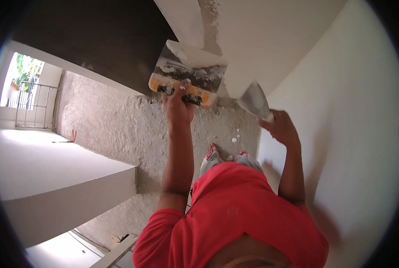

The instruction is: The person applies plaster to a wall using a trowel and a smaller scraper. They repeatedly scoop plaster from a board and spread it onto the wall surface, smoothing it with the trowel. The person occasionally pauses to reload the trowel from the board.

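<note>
The wide orange-handled filling knife (188,75) is gripped by the left hand (179,109), its long axis slanted slightly down to the right. White paste (192,54) is heaped along the knife's far edge, nearer the left hand than the right hand (281,127). To the knife's right, apart from it, a flared metal scraper (254,99) is clasped in the right fingers, blade angled knifeward. Gritty, rough concrete floor (107,116) is seen below the knife; a smooth white wall (351,111) is set farther right.

Inspection count: one left hand (178,110), one right hand (283,128), one broad knife (189,73), one scraper (254,99), one heap of white paste (194,54), two feet (211,151), one shirt (235,196), one pair of trousers (211,162).
</note>
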`<state>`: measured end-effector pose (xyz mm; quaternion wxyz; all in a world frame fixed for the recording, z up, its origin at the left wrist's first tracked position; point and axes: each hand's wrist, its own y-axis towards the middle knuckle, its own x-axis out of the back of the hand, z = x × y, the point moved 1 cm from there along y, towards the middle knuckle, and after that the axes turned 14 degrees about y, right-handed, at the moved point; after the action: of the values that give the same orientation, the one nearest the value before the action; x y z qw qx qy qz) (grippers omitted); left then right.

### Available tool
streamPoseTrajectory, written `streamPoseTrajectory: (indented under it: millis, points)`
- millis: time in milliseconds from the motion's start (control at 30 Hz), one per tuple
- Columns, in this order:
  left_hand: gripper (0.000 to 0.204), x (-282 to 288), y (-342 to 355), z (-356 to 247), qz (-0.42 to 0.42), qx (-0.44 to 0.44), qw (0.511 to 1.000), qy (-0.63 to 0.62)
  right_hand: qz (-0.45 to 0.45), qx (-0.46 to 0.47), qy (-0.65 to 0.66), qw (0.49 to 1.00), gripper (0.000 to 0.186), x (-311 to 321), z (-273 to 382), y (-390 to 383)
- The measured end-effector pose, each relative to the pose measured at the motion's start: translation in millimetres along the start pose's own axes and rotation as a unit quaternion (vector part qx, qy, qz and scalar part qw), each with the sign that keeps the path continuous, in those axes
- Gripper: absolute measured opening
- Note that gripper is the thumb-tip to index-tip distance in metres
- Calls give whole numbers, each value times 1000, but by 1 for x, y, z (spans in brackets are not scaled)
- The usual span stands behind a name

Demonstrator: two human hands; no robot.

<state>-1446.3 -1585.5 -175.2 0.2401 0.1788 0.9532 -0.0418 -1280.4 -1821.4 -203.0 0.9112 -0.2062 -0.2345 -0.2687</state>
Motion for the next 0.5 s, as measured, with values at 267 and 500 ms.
streamPoseTrajectory:
  millis: [267, 500]
  points:
    - [32, 22, -33, 15, 187, -46, 959, 206, 10, 27, -84, 996, 40, 1, 57, -3]
    - [67, 26, -26, -5, 327, -374, 614, 612, -90, 105, -73, 988, 39, -20, 34, 10]
